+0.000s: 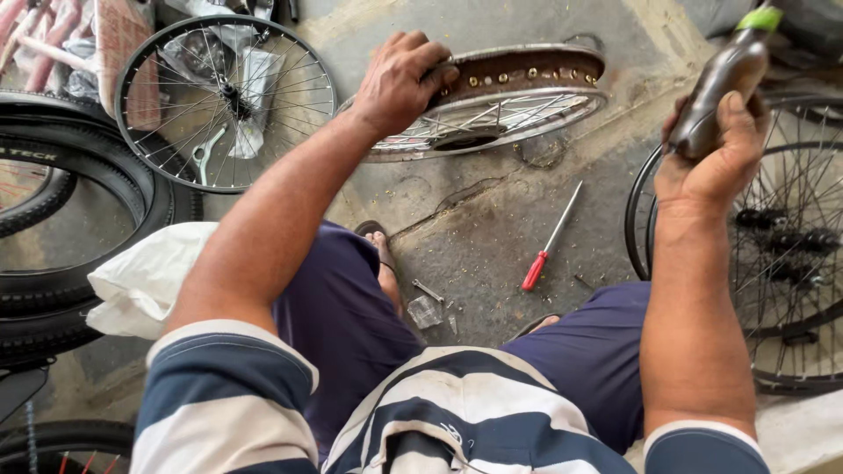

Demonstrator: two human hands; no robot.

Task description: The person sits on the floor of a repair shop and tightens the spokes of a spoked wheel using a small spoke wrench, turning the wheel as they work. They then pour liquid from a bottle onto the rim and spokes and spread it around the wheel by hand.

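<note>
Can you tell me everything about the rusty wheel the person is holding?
The wheel rim is a round metal hoop with no tyre on it. Its inner channel looks brown and rusty, dotted with small brassy spoke heads, while the outer edge is shiny silver. Thin wire spokes run inward. It stands tilted on the cracked concrete floor. The left hand grips its top edge; nothing else touches it.

navy and white striped short-sleeved shirt, dark blue shorts, bare forearms, dark sandals

A rusty brown, silver-edged wheel rim (518,92), a dark brown bottle (720,88) with green cap, a red-handled screwdriver (549,239), and navy-and-white striped sleeves (228,386) are showing.
</note>
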